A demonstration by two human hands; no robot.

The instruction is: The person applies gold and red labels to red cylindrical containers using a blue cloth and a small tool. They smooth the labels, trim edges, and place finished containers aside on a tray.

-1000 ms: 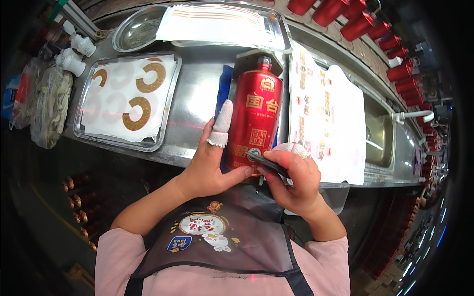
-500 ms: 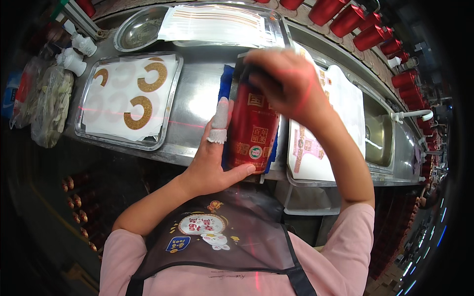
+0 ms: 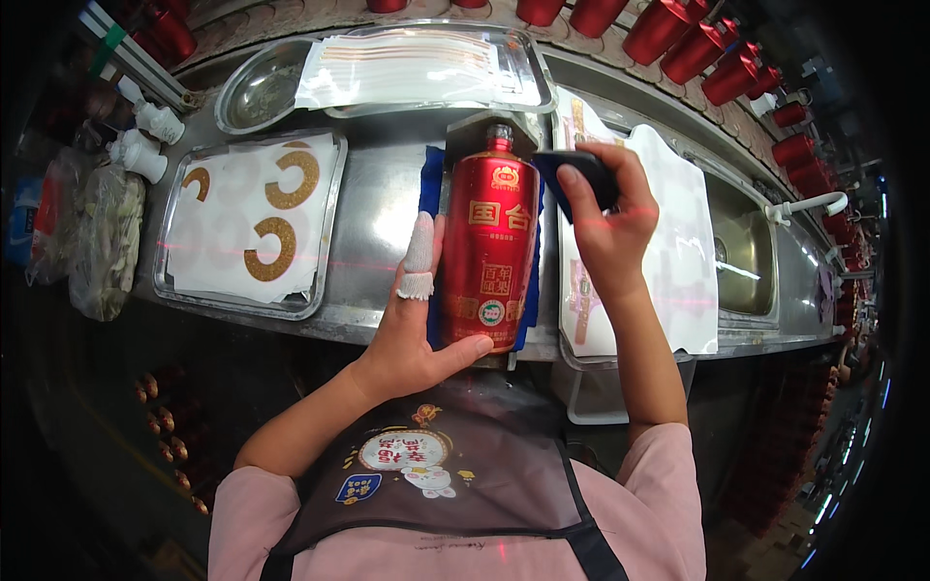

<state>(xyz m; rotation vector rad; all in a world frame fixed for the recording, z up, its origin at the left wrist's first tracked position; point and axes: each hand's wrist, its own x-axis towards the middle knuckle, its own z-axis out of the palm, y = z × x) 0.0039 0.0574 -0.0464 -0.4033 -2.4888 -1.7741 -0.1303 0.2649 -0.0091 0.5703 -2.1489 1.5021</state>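
Note:
A red bottle (image 3: 492, 257) with gold lettering lies on its back on a blue cloth (image 3: 430, 182), its neck pointing away from me. My left hand (image 3: 415, 334) steadies it from the left: the thumb presses at the base and a finger in a white cover (image 3: 418, 254) runs along its side. A small emblem and several gold decorations show on the bottle's front. Just right of the bottle's shoulder, my right hand (image 3: 620, 208) grips a dark, rounded pad-like tool (image 3: 589, 176), held apart from the bottle's front. Its exact kind I cannot make out.
On the left, a metal tray (image 3: 334, 208) holds white sheets with gold C-shaped stickers (image 3: 273, 249). Behind stand a steel bowl (image 3: 263, 89) and a tray of striped label sheets (image 3: 397, 73). More sheets (image 3: 668, 242) lie right, before a sink (image 3: 751, 276). Red bottles (image 3: 693, 48) line the back.
My right hand, blurred over the bottle's upper end before, has moved right and toward me with the dark tool, uncovering the neck and shoulder. My left hand stays on the bottle.

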